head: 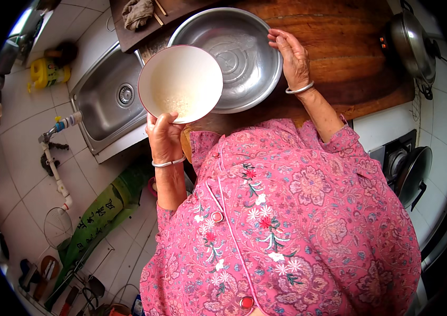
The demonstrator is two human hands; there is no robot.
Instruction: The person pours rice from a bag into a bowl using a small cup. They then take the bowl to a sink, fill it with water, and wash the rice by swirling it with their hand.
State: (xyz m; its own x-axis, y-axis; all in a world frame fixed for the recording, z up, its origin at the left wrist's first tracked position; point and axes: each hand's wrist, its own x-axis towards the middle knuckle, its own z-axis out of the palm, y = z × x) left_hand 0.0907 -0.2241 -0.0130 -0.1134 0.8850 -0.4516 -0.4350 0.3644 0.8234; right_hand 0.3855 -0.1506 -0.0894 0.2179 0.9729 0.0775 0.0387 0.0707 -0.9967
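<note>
My left hand point(165, 136) grips the near rim of a white bowl point(184, 79) with a thin red edge, thumb inside. Pale grains, probably rice, lie in cloudy liquid point(177, 106) near the thumb. The bowl is tilted and overlaps the left side of a wide stainless steel basin point(247, 89) in the view. That basin rests on a wooden board; a wet sheen shows on its bottom. Beside its right rim is my right hand point(295, 59), fingers slightly bent and holding nothing. Whether its fingertips touch the rim, I cannot tell.
Left of the basin is a steel sink point(107, 98) with a tap point(55, 130). A cutting board point(138, 37) bears a rag point(138, 14) and chopsticks point(158, 14). A lidded pan point(411, 47) stands at the right, near a gas stove point(395, 160). A yellow jug point(49, 73) is at left.
</note>
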